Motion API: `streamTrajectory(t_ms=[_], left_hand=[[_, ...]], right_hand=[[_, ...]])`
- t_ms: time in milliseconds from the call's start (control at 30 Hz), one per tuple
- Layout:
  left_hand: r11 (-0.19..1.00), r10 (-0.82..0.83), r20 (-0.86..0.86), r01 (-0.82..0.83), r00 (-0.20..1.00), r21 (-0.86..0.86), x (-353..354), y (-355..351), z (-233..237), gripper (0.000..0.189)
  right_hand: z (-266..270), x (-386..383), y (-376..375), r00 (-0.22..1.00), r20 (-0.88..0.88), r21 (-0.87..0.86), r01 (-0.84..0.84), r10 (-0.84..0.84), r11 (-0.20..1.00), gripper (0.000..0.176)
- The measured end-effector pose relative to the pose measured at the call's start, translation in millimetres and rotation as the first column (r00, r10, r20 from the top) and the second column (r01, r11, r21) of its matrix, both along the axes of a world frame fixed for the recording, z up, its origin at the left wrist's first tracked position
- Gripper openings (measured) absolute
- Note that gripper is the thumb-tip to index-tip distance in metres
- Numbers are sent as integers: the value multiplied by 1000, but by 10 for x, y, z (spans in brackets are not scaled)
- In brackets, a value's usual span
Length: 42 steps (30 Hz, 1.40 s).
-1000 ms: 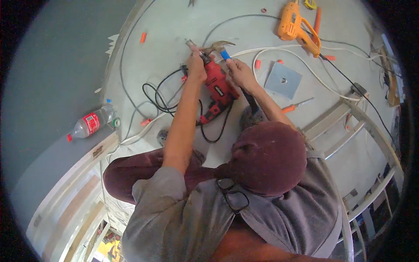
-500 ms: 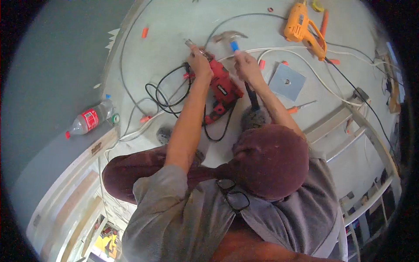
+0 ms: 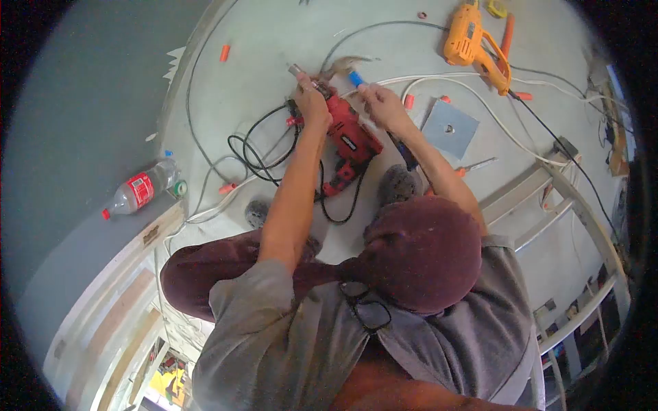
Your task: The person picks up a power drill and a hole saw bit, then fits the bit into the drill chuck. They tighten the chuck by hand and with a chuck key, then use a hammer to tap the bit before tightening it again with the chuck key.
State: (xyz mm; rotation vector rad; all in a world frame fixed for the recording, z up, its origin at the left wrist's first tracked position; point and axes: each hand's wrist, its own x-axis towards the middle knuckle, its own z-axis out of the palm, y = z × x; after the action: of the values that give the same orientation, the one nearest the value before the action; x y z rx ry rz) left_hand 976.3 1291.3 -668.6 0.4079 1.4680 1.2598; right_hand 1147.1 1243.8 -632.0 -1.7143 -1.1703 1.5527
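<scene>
My left hand (image 3: 313, 108) is closed round the front end of a red power drill (image 3: 351, 137), which lies on the floor between my feet. A metal piece (image 3: 295, 70) sticks out beyond the fingers at the drill's nose. In my right hand (image 3: 385, 108) is a claw hammer (image 3: 355, 77), gripped by its handle just below a blue band. The hammer's head is blurred and sits close to the drill's nose, right of the metal piece. The black lower end of its handle shows past my wrist.
A yellow-orange power tool (image 3: 466, 41) lies at upper right. Nearby are a grey square plate (image 3: 449, 130), a screwdriver (image 3: 473, 166) and a metal ladder (image 3: 548, 222). A plastic bottle (image 3: 142, 188) lies at left. Black cord (image 3: 236, 147) loops beside the drill; orange pieces are scattered about.
The hammer's head has swung left and slightly down toward the drill's nose, my right hand moving a little left with it. My left hand keeps its grip on the drill.
</scene>
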Motion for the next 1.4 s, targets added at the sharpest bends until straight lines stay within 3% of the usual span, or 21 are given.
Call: streamTrajectory(t_ms=[33,67,133,267,367,433,500,533,567,633,667,733,833,1000,1100,1133,1167,1233,1267,1300,1400], left_hand=[[999,-48,94,49,994,-7,-11,-16,51,48],[999,-46,94,47,994,-6,-23,-43,144,48],[998,-65,370,68,927,6,-27,-95,334,49],[997,-66,326,73,943,-9,-37,-139,420,52],[998,-50,149,43,987,51,37,-157,567,53],[995,-57,97,48,994,93,18,-132,753,54],[991,-55,181,32,982,131,-90,-72,925,53],[984,-71,257,26,964,175,-138,-23,1024,52],[985,-60,266,14,962,173,-179,26,1139,52],[987,-24,455,-51,890,153,-248,156,1394,53],[986,-13,464,-65,886,152,-281,255,1522,53],[977,-23,661,-124,750,175,-355,413,1794,53],[951,-41,796,-221,604,216,-505,640,2288,41],[931,250,728,-365,639,0,-787,1045,3368,47],[923,117,795,-360,595,134,-1045,970,3718,46],[928,163,727,-353,667,117,-1118,876,3800,47],[950,182,699,-308,691,57,-1093,722,4081,49],[988,131,615,-155,778,-14,-1045,268,4665,60],[998,60,558,-51,828,-32,-1026,-8,4838,68],[996,27,570,25,821,-83,-975,-283,5093,69],[946,-8,643,215,766,-244,-1054,-1025,5648,72]], right_hand=[[-89,24,46,987,156,95,13,-28,995,45],[-71,39,116,987,157,96,12,-27,995,45],[53,94,292,882,459,265,-20,-108,964,41],[40,18,462,809,581,332,-134,-91,934,36],[23,-34,438,789,611,372,-210,-68,904,36],[179,-50,217,714,645,629,-293,-272,720,42],[203,57,-72,879,452,590,-168,-150,790,48],[241,96,-233,998,19,369,42,-53,928,53],[275,121,-408,901,-423,43,120,-91,992,58],[177,107,-804,564,-790,-207,126,-242,970,70],[253,78,-845,508,-828,-219,93,-236,971,71],[660,-41,-690,542,-831,-140,7,-122,990,72],[1489,-213,-215,618,-782,-12,-139,77,990,73],[2794,-465,335,671,-704,43,-285,231,958,75],[3627,-582,400,723,-644,-31,-351,250,936,65],[3926,-676,327,732,-663,-115,-303,154,946,61],[4237,-745,237,738,-673,-200,-245,49,949,57],[4775,-774,19,833,-519,-333,-403,192,852,58],[4977,-869,-186,854,-491,-272,-338,172,901,47],[5157,-967,-450,873,-466,-212,-271,147,939,36],[5881,-1054,-1036,913,-401,-301,-211,78,930,30]])
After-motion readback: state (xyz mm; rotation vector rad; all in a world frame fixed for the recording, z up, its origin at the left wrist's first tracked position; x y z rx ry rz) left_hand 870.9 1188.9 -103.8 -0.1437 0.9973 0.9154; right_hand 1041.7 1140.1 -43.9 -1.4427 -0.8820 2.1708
